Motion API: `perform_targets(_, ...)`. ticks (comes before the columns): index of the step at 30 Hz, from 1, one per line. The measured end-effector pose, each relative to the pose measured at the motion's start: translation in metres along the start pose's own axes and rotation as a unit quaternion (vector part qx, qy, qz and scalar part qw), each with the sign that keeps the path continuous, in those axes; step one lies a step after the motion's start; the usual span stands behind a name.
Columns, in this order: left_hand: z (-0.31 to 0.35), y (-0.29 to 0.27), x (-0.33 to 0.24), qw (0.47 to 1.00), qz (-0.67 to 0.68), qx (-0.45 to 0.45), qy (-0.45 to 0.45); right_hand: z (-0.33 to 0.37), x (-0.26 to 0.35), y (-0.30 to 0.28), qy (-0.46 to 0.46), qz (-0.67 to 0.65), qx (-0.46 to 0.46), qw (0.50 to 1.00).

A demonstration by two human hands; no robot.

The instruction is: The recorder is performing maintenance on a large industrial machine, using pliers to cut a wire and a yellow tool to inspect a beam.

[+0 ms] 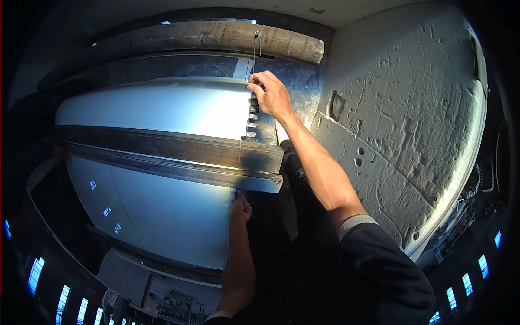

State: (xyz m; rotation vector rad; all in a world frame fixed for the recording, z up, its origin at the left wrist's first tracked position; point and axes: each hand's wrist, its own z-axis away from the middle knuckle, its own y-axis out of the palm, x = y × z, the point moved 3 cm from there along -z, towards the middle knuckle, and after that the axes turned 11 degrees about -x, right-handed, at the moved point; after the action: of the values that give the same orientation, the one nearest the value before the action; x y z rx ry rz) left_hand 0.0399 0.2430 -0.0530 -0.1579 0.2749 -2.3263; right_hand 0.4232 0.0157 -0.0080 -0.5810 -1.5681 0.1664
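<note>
This looks like an industrial workshop: a thick worn cylinder (216,35) beyond the right fingers (260,77), heavy beams (262,157) nearer, factory-style windows (63,302) well apart.

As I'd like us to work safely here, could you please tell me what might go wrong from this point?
The bare right hand is close to a row of small tabs, so its fingers could get scraped. The left hand is just below the lower beam and might be pinched if that shifted. The thin line crosses the beam edges, where it could snag or fray.
</note>
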Motion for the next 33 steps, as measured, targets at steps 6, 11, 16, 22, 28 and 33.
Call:
perform_targets(6,0.0,-0.001,0.003,1.0,0.0,-0.001,-0.008,0.001,0.008,-0.006,0.079,0.002,0.047,0.996)
perform_targets(11,0.002,-0.011,0.0,1.0,0.01,-0.015,0.009,-0.042,0.076,-0.054,0.124,0.017,-0.036,0.991)
perform_targets(16,-0.001,-0.003,0.001,1.0,-0.008,-0.003,0.001,-0.103,0.049,-0.073,-0.235,0.252,-0.054,0.937)
perform_targets(22,0.002,-0.003,-0.002,1.0,-0.002,-0.001,-0.009,-0.133,0.037,-0.055,-0.227,0.283,0.133,0.922)
perform_targets(28,-0.002,-0.005,-0.001,1.0,-0.008,0.021,-0.004,-0.142,0.039,-0.039,-0.25,0.341,0.187,0.887)
perform_targets(33,0.0,-0.007,0.0,1.0,-0.01,0.018,0.0,-0.144,0.042,-0.038,-0.24,0.389,0.229,0.86)
